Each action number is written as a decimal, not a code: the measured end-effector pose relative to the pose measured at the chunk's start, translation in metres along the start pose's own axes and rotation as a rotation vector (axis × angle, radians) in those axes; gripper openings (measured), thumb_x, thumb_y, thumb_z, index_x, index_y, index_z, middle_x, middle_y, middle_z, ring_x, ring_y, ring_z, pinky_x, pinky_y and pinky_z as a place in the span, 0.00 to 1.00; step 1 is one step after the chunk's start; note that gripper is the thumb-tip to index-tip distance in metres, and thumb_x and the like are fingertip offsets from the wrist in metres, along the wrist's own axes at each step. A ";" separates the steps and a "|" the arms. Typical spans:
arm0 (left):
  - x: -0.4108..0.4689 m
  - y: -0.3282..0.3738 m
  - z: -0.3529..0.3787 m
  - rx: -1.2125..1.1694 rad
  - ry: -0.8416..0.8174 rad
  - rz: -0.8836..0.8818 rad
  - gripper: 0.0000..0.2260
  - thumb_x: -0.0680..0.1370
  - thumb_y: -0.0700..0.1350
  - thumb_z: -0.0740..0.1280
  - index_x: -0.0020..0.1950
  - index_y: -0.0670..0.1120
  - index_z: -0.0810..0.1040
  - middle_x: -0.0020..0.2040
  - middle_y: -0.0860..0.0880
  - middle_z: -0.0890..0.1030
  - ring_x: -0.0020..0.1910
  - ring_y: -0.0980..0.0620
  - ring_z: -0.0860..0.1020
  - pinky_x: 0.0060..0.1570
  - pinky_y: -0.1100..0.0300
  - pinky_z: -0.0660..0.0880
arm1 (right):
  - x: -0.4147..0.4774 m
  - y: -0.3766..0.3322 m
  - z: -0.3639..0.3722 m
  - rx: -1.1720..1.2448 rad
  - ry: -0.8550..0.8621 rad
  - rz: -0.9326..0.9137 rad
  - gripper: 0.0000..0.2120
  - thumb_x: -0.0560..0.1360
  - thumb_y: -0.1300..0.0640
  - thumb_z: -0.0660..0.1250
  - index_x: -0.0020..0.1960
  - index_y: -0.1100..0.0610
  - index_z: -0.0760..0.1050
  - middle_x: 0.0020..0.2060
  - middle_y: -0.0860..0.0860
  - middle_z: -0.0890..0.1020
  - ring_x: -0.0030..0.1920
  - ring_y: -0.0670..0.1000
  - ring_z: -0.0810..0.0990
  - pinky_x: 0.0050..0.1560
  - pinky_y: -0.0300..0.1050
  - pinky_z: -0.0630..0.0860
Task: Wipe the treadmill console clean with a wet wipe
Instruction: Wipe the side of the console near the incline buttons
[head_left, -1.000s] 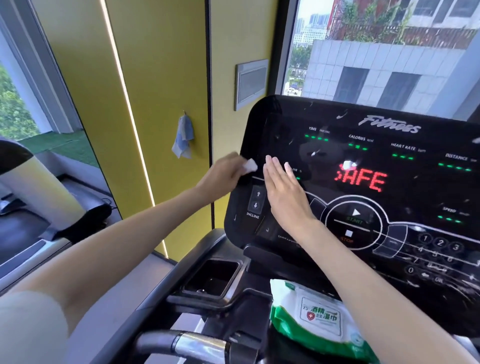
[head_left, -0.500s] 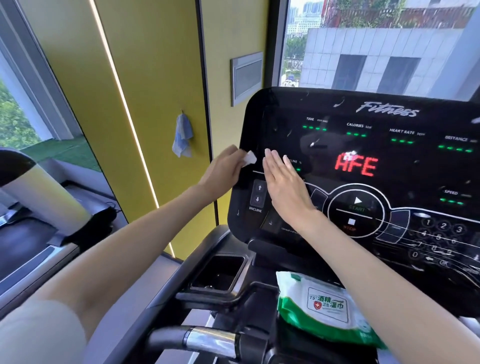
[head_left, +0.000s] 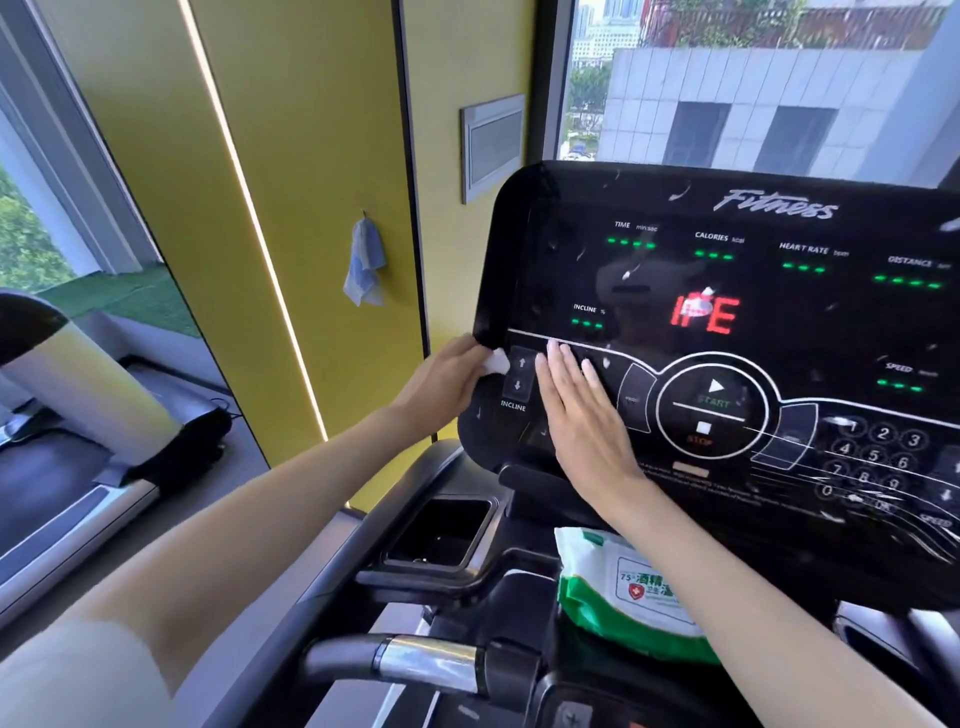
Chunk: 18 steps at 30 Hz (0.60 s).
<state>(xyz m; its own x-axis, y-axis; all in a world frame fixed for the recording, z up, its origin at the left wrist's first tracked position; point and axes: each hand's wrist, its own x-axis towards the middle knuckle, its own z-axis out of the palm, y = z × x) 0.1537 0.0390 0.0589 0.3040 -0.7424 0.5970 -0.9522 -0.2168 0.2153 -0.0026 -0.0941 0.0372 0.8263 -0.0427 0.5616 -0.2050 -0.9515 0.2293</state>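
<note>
Pinching the wet wipe (head_left: 494, 361) in your left hand (head_left: 441, 382), you have it bunched small against the far left edge of the console (head_left: 831, 332), just beside the INCLINE arrow keys (head_left: 521, 374). Only a white corner of it shows past your fingers. Your right hand (head_left: 582, 418) lies flat on the panel on the other side of those keys, fingers straight and close together, holding nothing. It looks to be steadying the console rather than cleaning.

By my reading you are early in the job. White flecks (head_left: 681, 193) and streaks are scattered over the glossy black face: along the top near the Fitness logo, across the readout area, and down by the number keypad (head_left: 878, 457) on the right. None of that surface looks wiped. What is left, then, is nearly everything: the display, the START and STOP ring (head_left: 712, 405), the keypad and the right side. The green-and-white wipe pack (head_left: 623, 592) sits on the ledge below the console, under your right forearm, should the wipe dry out.
</note>
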 end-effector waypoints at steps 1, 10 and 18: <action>-0.004 -0.001 0.000 -0.009 -0.028 0.011 0.05 0.76 0.32 0.61 0.48 0.36 0.76 0.45 0.41 0.75 0.41 0.42 0.74 0.39 0.53 0.73 | -0.004 0.000 0.001 0.020 0.001 -0.001 0.29 0.73 0.72 0.38 0.74 0.67 0.52 0.74 0.63 0.55 0.74 0.59 0.53 0.73 0.56 0.55; 0.006 -0.001 0.002 -0.017 0.046 -0.046 0.05 0.77 0.34 0.60 0.48 0.37 0.76 0.44 0.40 0.74 0.40 0.43 0.74 0.39 0.52 0.73 | 0.002 -0.007 0.007 0.082 0.022 0.066 0.27 0.74 0.69 0.40 0.71 0.70 0.60 0.70 0.65 0.64 0.71 0.61 0.63 0.71 0.57 0.58; 0.011 -0.003 -0.002 -0.069 0.082 -0.109 0.06 0.77 0.34 0.61 0.48 0.38 0.77 0.43 0.42 0.75 0.39 0.45 0.74 0.38 0.52 0.72 | 0.002 -0.010 0.010 0.062 0.023 0.088 0.25 0.75 0.70 0.47 0.72 0.69 0.58 0.71 0.64 0.62 0.72 0.61 0.61 0.71 0.57 0.58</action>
<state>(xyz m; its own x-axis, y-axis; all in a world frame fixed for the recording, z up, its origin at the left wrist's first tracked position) 0.1604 0.0325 0.0659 0.4094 -0.6618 0.6281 -0.9100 -0.2468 0.3331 0.0060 -0.0876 0.0279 0.7941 -0.1209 0.5957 -0.2428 -0.9615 0.1286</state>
